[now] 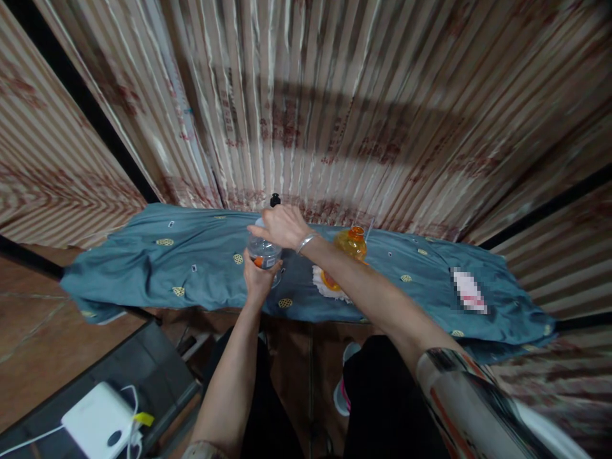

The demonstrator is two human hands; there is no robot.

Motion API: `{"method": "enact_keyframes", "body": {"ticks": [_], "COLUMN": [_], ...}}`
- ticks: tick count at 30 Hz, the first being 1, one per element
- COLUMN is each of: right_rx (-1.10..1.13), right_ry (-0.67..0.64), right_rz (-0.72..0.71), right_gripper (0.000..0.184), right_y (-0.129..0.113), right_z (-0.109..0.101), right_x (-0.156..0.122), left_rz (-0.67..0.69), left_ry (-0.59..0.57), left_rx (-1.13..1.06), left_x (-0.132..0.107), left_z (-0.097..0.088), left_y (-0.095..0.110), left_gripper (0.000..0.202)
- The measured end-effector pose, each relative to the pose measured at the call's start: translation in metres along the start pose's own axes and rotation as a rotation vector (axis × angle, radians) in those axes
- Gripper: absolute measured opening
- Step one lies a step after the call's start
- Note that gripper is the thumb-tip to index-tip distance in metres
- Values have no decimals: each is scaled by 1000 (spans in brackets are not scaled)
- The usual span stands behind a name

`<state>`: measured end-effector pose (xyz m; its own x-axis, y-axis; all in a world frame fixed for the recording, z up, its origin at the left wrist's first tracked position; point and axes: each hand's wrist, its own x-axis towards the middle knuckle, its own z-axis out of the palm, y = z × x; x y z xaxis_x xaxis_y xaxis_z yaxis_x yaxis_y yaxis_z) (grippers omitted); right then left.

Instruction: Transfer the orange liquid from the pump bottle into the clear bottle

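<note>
My left hand [259, 277] is wrapped round a clear plastic bottle [264, 248] with an orange and white label, holding it upright over the cloth-covered table. On top of the bottle, my right hand [285, 225] curls its fingers over the whitish cap [259, 222], most of which it hides. A silvery bracelet circles my right wrist. Just beyond this hand a black bottle top [275, 199] shows. To the right, an amber-yellow bottle [350, 242] with an orange neck stands partly behind my right forearm.
A blue-green cloth [210, 255] covers the narrow table. On it lie a white frilled piece [329, 292] with an orange round part [329, 280] and a blurred-out packet [468, 290]. Striped curtains hang close behind. A white device [98, 417] with cables sits on a dark surface at lower left.
</note>
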<state>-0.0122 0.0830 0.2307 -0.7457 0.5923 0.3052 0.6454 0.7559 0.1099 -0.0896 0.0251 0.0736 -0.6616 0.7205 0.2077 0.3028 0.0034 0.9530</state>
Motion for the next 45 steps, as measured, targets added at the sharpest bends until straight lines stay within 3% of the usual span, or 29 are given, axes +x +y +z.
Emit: {"method": "enact_keyframes", "body": {"ticks": [6,15,20,24,28,31,34,37,38,40,42,45], "right_rx": [-35,-95,-73,5,313,612,808,893,822,581,519,457], "right_ry": [-69,-183,-141,-89,63,224,249,220,219,96,57,35], "right_rz": [-154,-402,-464,-411,-376,-266,27,412,538,767,806,787], "right_gripper": [39,29,23,23,25,24,30,33,32,29,29,30], "right_y": [12,12,11,17,23,26,36,61,72,90,103,110], "right_z": [-2,-35,-53,-60,-69,-74,-53,1,22,58,82,100], "right_x": [-1,-7,-48,-91,-135,-176,-226,-278,-292,-313,-323,-321], "left_rz": [-13,42,106,138,121,48,-16,-84,-97,-104,-106,-132], "left_ry": [-43,-68,-128,-245,-396,-549,-656,-722,-742,-779,-812,-823], "left_rx": [-18,-1,18,37,-3,-99,-179,-212,-221,-242,-263,-269], "left_x": [1,-6,-23,-39,-61,-80,-98,-114,-118,-125,-130,-132], "left_z": [0,-13,-24,-27,-31,-32,-30,-24,-22,-17,-14,-10], "left_y": [-3,-2,3,8,27,42,48,45,44,42,43,47], "left_gripper": [79,75,83,86,85,77,69,66,66,65,63,62]}}
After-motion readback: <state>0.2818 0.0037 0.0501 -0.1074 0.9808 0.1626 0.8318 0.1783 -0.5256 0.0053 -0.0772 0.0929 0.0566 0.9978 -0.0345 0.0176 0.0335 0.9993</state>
